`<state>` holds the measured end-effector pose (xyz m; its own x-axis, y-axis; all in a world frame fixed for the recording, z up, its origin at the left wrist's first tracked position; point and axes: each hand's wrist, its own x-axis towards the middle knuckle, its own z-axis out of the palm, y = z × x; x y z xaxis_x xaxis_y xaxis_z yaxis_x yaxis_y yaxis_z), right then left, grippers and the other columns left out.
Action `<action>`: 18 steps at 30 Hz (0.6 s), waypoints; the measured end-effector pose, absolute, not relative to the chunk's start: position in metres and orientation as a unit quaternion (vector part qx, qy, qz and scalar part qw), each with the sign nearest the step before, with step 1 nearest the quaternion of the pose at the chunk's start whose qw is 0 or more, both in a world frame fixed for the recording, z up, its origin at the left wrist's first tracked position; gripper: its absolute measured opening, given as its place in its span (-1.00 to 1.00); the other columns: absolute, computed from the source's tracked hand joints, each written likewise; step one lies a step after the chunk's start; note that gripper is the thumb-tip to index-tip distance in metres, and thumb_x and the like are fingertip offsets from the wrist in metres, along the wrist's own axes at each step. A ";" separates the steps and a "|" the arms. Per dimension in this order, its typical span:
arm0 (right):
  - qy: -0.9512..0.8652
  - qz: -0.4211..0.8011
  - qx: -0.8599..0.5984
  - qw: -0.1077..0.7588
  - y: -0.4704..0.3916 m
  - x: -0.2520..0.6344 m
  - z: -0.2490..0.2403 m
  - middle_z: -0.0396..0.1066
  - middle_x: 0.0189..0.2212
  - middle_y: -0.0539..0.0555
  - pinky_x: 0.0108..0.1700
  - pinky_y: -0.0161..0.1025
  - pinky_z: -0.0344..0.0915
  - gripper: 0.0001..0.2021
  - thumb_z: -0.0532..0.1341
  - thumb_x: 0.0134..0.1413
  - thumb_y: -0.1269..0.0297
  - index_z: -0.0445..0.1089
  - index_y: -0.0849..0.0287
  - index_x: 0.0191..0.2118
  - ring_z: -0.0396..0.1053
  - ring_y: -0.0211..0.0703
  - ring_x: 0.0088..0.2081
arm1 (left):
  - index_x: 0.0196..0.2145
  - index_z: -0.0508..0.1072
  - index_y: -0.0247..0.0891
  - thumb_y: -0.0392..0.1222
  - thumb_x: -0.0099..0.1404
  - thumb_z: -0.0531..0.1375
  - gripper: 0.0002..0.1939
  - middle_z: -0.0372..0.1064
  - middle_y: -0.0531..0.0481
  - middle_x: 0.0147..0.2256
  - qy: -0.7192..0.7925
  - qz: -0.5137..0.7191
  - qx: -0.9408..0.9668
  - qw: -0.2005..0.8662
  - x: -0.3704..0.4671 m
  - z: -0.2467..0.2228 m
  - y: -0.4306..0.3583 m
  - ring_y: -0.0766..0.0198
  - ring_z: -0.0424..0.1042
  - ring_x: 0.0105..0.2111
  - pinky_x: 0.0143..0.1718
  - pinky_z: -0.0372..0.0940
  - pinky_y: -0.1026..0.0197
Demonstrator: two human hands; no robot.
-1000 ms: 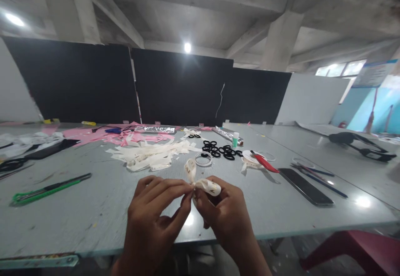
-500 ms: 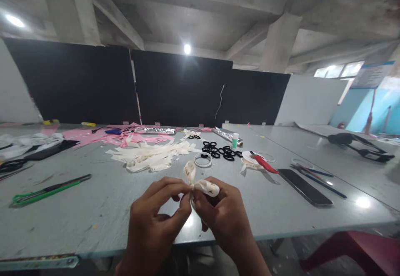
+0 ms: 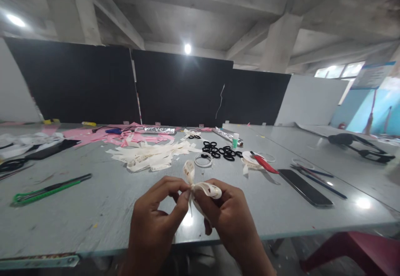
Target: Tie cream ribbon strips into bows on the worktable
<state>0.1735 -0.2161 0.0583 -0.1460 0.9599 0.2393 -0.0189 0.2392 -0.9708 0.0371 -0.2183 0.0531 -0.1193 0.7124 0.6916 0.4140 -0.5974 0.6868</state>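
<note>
Between my two hands is a cream ribbon bow [image 3: 210, 190] with gold print, held just above the near part of the table. My left hand [image 3: 159, 209] pinches the bow's middle knot between thumb and fingertips. On the other side, my right hand [image 3: 225, 210] is closed on the right loop, its thumb pushed into the loop. One loop stands up above the knot, and a narrow tail hangs beneath it. Beyond the hands lie a white ring-shaped roll [image 3: 203, 159] and a pile of cut cream ribbon strips [image 3: 153, 154].
Black hair ties [image 3: 223, 151] and a glue stick [image 3: 235, 140] sit behind the hands. To the right are a red-handled tool [image 3: 263, 162], a phone [image 3: 304, 186] and tweezers [image 3: 321, 180]. A green cutter [image 3: 50, 190] lies left. A red stool [image 3: 350, 251] stands below the table edge.
My right thumb has pushed further into the right loop, which now looks rounder and more open. The bow's tail shows more below the knot. My left hand keeps its pinch.
</note>
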 end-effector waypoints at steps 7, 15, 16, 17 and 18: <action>-0.565 0.536 -0.363 0.512 -0.212 0.174 0.060 0.14 -0.72 -0.14 -0.77 -0.49 0.11 -0.71 0.27 -0.06 0.11 0.29 0.24 -0.52 0.11 -0.44 -0.75 | -0.50 0.37 -0.25 -0.16 0.20 0.14 -0.83 0.31 0.05 -0.53 0.425 0.619 0.621 0.224 0.038 0.051 -0.216 0.34 0.31 -0.50 -0.47 0.24 0.31; -0.516 0.571 -0.336 0.543 -0.201 0.179 0.045 0.08 -0.70 -0.16 -0.76 -0.47 0.14 -0.72 0.29 -0.10 0.13 0.27 0.25 -0.51 0.01 -0.47 -0.75 | -0.40 0.38 -0.25 -0.12 0.23 0.11 -0.84 0.28 0.06 -0.53 0.389 0.677 0.522 0.343 0.018 0.042 -0.195 0.37 0.25 -0.53 -0.45 0.22 0.30; -0.520 0.567 -0.338 0.542 -0.198 0.180 0.042 0.06 -0.71 -0.17 -0.76 -0.46 0.14 -0.71 0.29 -0.09 0.13 0.27 0.25 -0.51 0.01 -0.47 -0.75 | -0.40 0.38 -0.25 -0.12 0.23 0.11 -0.85 0.30 0.06 -0.52 0.393 0.680 0.519 0.337 0.014 0.041 -0.195 0.38 0.25 -0.53 -0.44 0.22 0.31; -0.527 0.560 -0.341 0.541 -0.194 0.182 0.038 0.06 -0.71 -0.17 -0.76 -0.45 0.15 -0.71 0.28 -0.08 0.12 0.28 0.25 -0.50 0.02 -0.46 -0.74 | -0.40 0.38 -0.24 -0.12 0.23 0.12 -0.85 0.31 0.06 -0.52 0.401 0.675 0.524 0.331 0.012 0.040 -0.195 0.38 0.25 -0.53 -0.45 0.21 0.31; -0.534 0.549 -0.347 0.541 -0.190 0.184 0.036 0.07 -0.71 -0.16 -0.75 -0.44 0.15 -0.71 0.28 -0.07 0.11 0.29 0.25 -0.48 0.03 -0.45 -0.74 | -0.40 0.38 -0.24 -0.12 0.22 0.13 -0.85 0.31 0.06 -0.53 0.409 0.660 0.538 0.328 0.011 0.038 -0.197 0.38 0.25 -0.55 -0.48 0.20 0.32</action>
<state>0.1844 -0.1899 0.0357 -0.1747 0.9649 0.1961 -0.2232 0.1551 -0.9624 0.0109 -0.1973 0.0382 -0.2051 0.8735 0.4416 0.0067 -0.4499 0.8931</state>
